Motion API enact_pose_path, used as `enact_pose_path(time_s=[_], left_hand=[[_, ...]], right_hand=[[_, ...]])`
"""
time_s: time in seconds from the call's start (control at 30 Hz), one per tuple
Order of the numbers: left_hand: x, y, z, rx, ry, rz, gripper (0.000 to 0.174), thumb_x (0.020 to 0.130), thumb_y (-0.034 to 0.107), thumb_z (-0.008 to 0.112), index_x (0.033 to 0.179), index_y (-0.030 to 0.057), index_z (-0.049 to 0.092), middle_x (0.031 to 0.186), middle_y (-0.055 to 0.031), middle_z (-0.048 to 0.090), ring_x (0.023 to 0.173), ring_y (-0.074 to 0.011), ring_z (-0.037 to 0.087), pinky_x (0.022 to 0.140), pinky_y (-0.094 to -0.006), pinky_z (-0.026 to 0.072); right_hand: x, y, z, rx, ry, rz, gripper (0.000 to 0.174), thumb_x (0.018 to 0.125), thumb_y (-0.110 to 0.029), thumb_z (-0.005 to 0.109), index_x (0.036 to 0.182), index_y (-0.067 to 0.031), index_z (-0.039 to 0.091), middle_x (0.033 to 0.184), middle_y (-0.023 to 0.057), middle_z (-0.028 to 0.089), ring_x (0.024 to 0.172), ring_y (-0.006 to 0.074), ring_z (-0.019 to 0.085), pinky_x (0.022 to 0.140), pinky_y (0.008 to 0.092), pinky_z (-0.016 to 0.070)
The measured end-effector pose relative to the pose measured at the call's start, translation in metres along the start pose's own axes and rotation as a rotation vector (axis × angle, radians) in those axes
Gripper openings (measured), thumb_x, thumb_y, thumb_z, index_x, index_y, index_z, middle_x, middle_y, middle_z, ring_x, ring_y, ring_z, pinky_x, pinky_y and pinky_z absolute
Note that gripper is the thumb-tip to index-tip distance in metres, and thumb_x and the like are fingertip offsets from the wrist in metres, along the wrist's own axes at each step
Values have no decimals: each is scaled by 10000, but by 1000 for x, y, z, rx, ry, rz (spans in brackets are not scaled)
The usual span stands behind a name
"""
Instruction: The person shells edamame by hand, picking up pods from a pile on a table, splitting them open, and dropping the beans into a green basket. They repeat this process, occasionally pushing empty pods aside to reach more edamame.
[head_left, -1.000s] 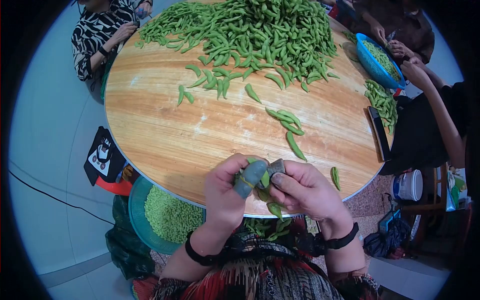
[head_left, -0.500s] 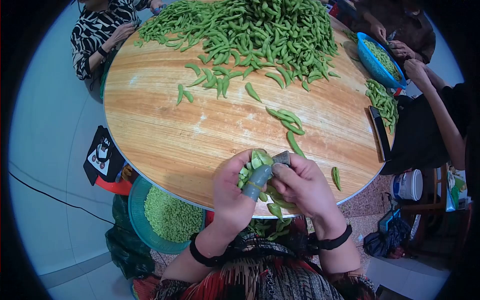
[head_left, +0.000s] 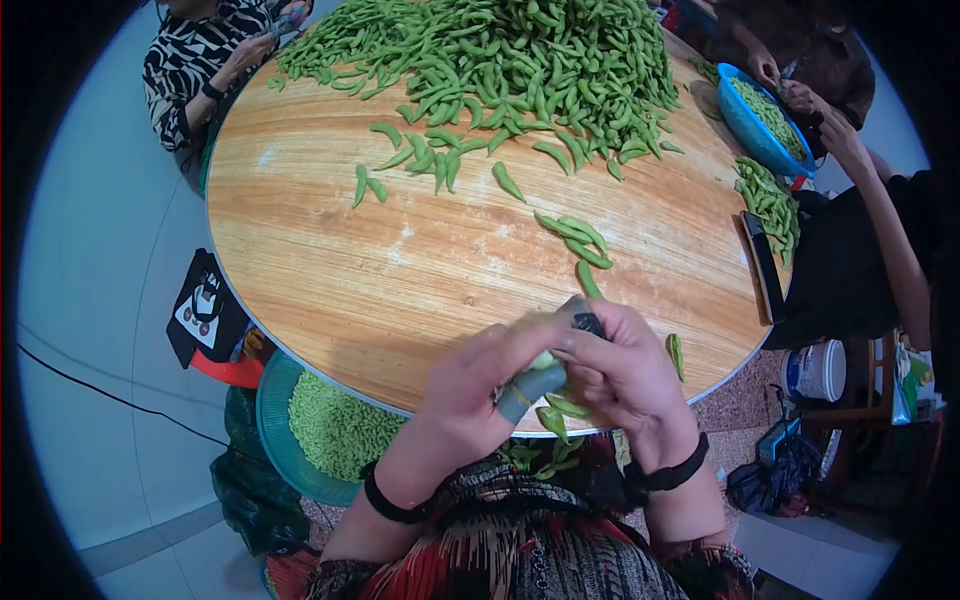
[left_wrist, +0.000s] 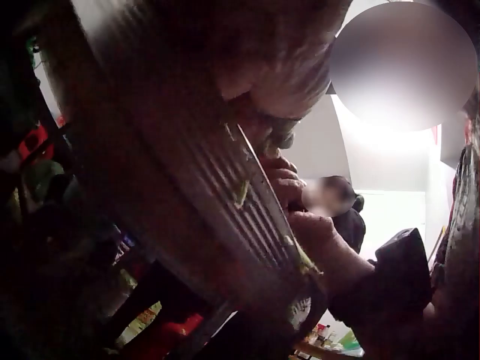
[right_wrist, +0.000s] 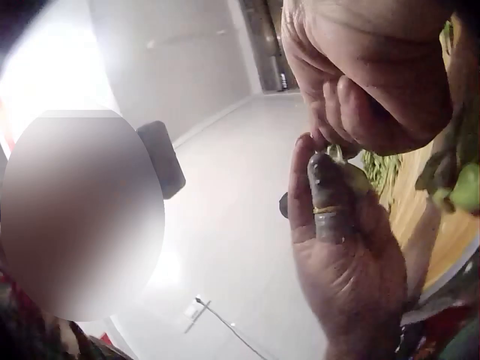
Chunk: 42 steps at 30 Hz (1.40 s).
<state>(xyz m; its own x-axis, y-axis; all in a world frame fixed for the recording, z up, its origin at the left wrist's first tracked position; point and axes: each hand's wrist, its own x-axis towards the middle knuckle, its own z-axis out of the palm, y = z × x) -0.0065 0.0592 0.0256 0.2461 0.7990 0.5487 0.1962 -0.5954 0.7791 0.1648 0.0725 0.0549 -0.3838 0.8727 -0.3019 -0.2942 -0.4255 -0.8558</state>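
Note:
Both hands meet above the table's near edge in the head view. My left hand (head_left: 465, 385) wears a grey rubber cover (head_left: 530, 390) with a yellow band on its thumb. It holds a green edamame pod (right_wrist: 358, 178), mostly hidden by the fingers. From the other side my right hand (head_left: 635, 370) pinches at the same pod, a dark ribbed finger cover (head_left: 585, 318) showing at its fingertips. Just under the hands, loose edamame pods (head_left: 552, 420) lie at the table edge. The left wrist view is dark and shows mainly the table's underside.
A large heap of edamame pods (head_left: 520, 70) covers the far side of the round wooden table (head_left: 330, 250). Below left stands a teal basket (head_left: 275, 440) of shelled beans. A blue basin (head_left: 735, 115) and a phone (head_left: 762, 268) are at the right. Other people sit around the table.
My left hand has moved right and closer to the right hand. The opened pod and pale beans seen in it half a second ago are now mostly covered by fingers.

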Motion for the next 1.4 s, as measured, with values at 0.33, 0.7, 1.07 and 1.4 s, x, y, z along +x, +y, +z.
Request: enact_pose_path(time_s=[0.33,0.7,1.07,1.4], left_hand=[[-7,-1,-14,-451,-49,-313,193,784,-23,590,961,42,547,795,3,559,665,-103,534,570,-211,426],[-8,0,-8,-210,-3,-259,307,788,-19,577,1088,47,592,817,-67,584,702,-158,546,612,-264,428],[-5,4,-6,-638,151,-472,310,755,-16,614,1063,17,608,898,-94,621,650,-85,528,534,-179,384],[-8,-3,1,-841,303,-559,157,798,21,633,949,-19,619,844,-104,640,633,-89,536,526,-199,399]], right_hand=[[-5,1,-4,93,-204,47,134,851,-132,609,832,-12,552,579,-16,502,435,57,414,390,203,318],[6,1,-23,-1429,490,-359,227,777,-175,670,835,21,570,619,165,580,558,296,577,527,364,441],[-15,-3,14,-533,87,-167,208,925,-206,536,894,-1,552,595,-45,459,543,30,397,485,199,339],[-18,-1,6,-264,-200,41,214,974,-168,403,889,-21,534,612,-47,434,515,33,342,460,188,280]])
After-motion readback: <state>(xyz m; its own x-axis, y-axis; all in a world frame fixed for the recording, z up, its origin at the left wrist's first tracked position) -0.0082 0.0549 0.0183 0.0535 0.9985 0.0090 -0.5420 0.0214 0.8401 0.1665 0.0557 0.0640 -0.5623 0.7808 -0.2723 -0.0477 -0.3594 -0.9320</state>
